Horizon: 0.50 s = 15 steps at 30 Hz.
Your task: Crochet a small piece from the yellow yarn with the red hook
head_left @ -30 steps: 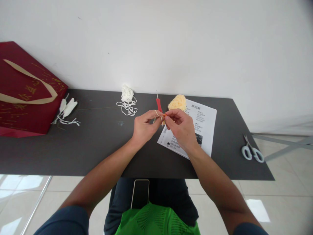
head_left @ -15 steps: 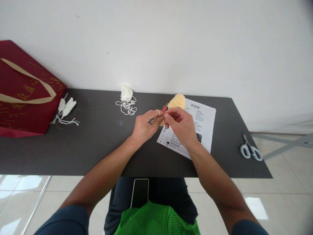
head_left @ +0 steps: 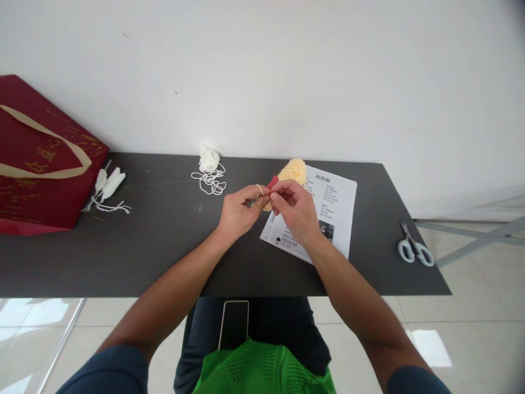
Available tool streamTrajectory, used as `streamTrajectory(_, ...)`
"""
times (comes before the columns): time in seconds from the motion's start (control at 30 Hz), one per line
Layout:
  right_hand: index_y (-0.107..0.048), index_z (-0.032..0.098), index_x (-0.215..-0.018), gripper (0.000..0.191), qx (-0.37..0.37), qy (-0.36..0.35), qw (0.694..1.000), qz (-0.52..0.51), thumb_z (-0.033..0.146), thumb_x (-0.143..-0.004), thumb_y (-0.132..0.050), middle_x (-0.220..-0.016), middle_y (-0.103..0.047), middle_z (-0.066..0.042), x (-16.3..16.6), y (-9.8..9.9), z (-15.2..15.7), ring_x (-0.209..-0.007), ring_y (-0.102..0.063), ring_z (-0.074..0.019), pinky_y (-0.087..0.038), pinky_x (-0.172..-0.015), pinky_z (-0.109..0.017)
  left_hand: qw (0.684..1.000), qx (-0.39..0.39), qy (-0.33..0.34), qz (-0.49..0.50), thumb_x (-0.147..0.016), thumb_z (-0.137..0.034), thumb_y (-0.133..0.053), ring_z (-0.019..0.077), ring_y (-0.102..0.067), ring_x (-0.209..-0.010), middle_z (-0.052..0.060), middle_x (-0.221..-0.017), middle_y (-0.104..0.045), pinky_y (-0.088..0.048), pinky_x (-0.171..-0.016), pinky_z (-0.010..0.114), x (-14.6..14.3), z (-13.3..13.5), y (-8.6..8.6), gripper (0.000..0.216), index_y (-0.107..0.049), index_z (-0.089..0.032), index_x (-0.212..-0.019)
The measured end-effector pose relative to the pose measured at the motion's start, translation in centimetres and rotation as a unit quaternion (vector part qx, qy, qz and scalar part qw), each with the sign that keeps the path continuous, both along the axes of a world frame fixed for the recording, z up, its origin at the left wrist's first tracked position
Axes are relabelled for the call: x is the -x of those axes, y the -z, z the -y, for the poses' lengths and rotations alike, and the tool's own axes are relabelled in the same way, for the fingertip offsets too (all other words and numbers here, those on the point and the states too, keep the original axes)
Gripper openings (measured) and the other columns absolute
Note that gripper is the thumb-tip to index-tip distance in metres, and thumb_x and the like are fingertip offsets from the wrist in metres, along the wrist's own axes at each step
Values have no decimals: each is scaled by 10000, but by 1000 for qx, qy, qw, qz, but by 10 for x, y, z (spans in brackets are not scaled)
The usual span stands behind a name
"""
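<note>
My left hand [head_left: 241, 212] is closed in a pinch, with a strand of pale yellow yarn [head_left: 260, 189] looped over its index finger. Against its fingertips, my right hand [head_left: 296, 207] pinches too, over the printed sheets. A flat red piece [head_left: 273, 182] sticks out just beyond the meeting fingertips; the fingers hide the rest of it, so I cannot tell which hand grips it. Directly behind my right hand lies a fluffy ball of pale yellow yarn [head_left: 293, 171]. A bit of pale yellow shows below the fingertips, mostly covered.
Printed sheets [head_left: 338, 205] lie on the dark table [head_left: 164, 241]. White yarn [head_left: 209, 161] sits near the wall. Scissors [head_left: 414, 246] rest by the right edge. At left stand a dark red gift bag [head_left: 45, 191] and white tasselled pieces [head_left: 111, 185]. A phone [head_left: 233, 324] lies on my lap.
The view has shifted slightly, so things on the table appear a little further left. My hands stay pinched together, with only small finger movement.
</note>
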State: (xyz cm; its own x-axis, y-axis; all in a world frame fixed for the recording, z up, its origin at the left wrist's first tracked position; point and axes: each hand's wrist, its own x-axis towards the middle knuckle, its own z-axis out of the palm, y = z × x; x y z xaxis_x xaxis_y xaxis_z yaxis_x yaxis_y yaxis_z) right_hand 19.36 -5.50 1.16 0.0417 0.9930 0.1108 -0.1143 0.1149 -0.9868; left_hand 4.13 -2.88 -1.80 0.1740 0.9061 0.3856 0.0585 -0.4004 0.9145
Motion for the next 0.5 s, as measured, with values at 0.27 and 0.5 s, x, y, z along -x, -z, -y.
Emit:
streamTrajectory(0.27, -637, 232, -863, 177, 23, 17, 999, -33, 319, -824, -786, -728, -622, 41, 2, 5, -2, -597, -519, -92, -409, -548, -264, 1000, -5, -25, -7, -888, -326, -761, 152, -704, -784, 44, -902, -770, -555, -748, 270, 0, 2, 2, 142, -783, -200, -947)
streamTrajectory(0.5, -633, 212, -758, 389, 163, 8, 977, -140, 570, -840, -761, -686, -591, 34, -3, 6, -8, -527, -438, -74, -280, -461, -249, 996, 38, -9, 78, -844, -342, -815, 139, -700, -654, 27, -767, -763, -561, -651, 258, 1, 1, -5, 170, -779, -190, -910)
